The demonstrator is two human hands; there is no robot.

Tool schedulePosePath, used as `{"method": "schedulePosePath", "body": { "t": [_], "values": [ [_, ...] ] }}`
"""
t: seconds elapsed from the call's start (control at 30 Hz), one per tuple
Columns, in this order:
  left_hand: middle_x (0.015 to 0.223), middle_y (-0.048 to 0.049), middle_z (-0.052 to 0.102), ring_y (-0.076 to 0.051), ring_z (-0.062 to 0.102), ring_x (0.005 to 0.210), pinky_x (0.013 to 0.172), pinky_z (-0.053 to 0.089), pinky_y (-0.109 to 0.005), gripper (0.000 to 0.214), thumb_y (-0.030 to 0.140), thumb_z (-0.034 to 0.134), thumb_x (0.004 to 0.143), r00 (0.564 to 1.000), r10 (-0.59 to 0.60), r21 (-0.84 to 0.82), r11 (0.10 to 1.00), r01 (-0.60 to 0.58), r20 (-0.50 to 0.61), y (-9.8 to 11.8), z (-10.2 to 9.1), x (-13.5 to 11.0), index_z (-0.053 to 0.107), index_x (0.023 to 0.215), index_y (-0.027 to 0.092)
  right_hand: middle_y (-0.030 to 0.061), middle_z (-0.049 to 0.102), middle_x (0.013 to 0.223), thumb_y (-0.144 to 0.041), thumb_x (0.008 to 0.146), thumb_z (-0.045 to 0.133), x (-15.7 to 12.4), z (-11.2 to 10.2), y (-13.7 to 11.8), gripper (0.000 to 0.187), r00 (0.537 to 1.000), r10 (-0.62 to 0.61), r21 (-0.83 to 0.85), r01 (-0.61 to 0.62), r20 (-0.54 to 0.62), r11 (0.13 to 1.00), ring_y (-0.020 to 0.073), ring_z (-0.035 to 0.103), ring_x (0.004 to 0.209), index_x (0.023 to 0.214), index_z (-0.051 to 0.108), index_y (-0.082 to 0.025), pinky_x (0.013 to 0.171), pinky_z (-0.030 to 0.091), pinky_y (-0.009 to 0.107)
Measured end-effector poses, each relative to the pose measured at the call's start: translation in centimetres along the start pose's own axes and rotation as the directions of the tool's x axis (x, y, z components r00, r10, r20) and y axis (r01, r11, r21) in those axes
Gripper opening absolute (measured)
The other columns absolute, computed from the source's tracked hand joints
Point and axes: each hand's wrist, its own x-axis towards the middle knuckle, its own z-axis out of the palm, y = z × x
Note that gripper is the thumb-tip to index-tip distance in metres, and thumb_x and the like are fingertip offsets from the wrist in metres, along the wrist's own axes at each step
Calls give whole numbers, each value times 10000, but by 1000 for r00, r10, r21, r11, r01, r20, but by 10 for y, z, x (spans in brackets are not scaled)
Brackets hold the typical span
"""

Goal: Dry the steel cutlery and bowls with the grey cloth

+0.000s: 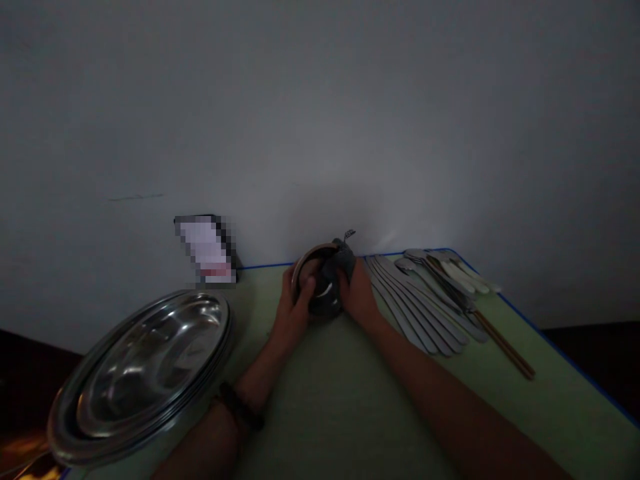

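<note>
A small steel bowl (320,293) is held over the far middle of the table, tilted with its rim toward the left. My left hand (293,310) grips the bowl by its rim, fingers curled over the edge. My right hand (357,297) presses a dark grey cloth (340,263) against the bowl's outside; a corner of the cloth sticks up above it. The light is dim and small details are hard to make out.
A stack of large steel plates (145,373) lies at the near left. Several knives and spoons (425,300) lie in a row at the right, with wooden chopsticks (505,347) beside them. A blurred-out phone (207,250) leans on the wall. The pale green table (340,413) has a blue edge.
</note>
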Motion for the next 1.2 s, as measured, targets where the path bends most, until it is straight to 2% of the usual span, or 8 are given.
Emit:
{"method": "schedulePosePath", "body": {
  "t": [0.13,0.23,0.33,0.5,0.83,0.93,1.1,1.2],
  "values": [
    [994,-37,624,-204,595,949,828,464,-329,262,368,514,819,998,54,-4,999,-54,-31,2,-4,-3,499,1016,197,106,638,878,-349,827,464,3,-5,-4,215,1000,-21,30,21,5,999,227,592,799,948,499,-175,700,458,345],
    [954,-44,626,-202,602,906,788,471,-327,195,346,498,824,994,91,29,996,-89,-62,3,-6,-4,495,943,191,95,647,856,-383,823,481,4,-6,-7,234,1000,-1,25,1,18,1000,226,597,790,927,521,-176,689,455,336],
    [1057,-70,600,-206,588,969,836,464,-343,281,291,501,815,994,107,66,992,-106,-27,1,-3,-3,452,1072,187,94,651,840,-413,824,483,4,-6,-8,272,998,55,20,-55,19,998,228,599,774,932,540,-169,680,452,334],
    [1318,-112,475,-237,440,1226,1039,333,-393,575,203,541,765,981,139,194,967,-163,133,-4,2,-2,343,1304,185,127,649,901,-436,838,449,7,-7,-5,343,997,77,20,-77,-9,997,244,600,839,982,558,-144,733,445,349],
    [1189,-91,598,-212,540,1127,989,391,-358,403,374,490,847,997,35,141,989,-45,72,-9,3,13,469,1197,176,144,632,892,-380,832,428,9,-3,-1,292,997,77,-20,-78,-26,997,262,586,818,957,532,-138,736,449,393],
    [1143,-63,616,-200,557,1087,958,405,-327,389,384,524,825,997,10,61,998,-15,79,-7,2,15,484,1162,193,136,631,890,-352,805,464,9,-3,-1,265,998,64,-40,-65,-21,997,260,583,820,957,523,-143,729,451,386],
    [887,4,631,-185,606,873,816,461,-310,273,406,541,785,986,-161,-194,967,165,38,-10,0,16,517,971,208,125,635,891,-336,778,505,9,-3,-1,265,997,74,-57,-72,39,996,258,588,810,973,525,-157,709,453,374],
    [822,20,598,-170,590,827,800,458,-298,227,397,555,771,991,-133,-209,969,130,1,-11,-1,14,525,897,211,124,638,872,-366,781,517,9,-3,-2,267,996,72,-56,-69,50,996,259,591,787,950,535,-160,687,454,369]
  ]
}}
